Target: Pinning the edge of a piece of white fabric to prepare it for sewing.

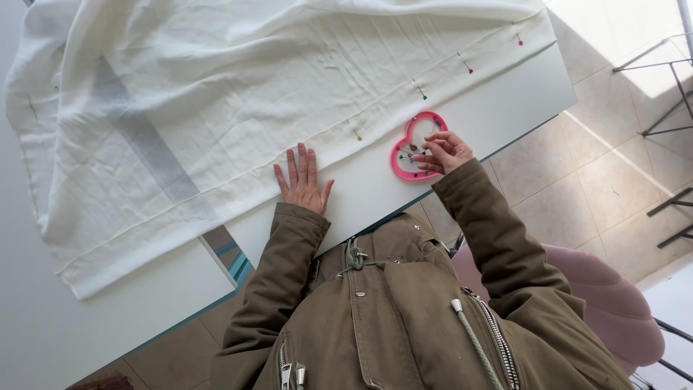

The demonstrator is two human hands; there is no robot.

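A large white cloth (238,101) lies spread over a white table (375,188), with a folded hem along its near edge. Several coloured-head pins (419,89) stick in that hem to the right. My left hand (303,178) rests flat, fingers apart, on the cloth's hem edge. My right hand (443,151) reaches into a pink heart-shaped pin box (411,148) on the bare table, fingertips pinched among the pins inside. Whether a pin is between the fingers cannot be told.
I wear an olive jacket (404,318) and sit on a pink chair (621,303). The table's near edge runs diagonally, with a gap between two tabletops (231,256). Tiled floor (577,188) and metal frame legs (671,108) lie to the right.
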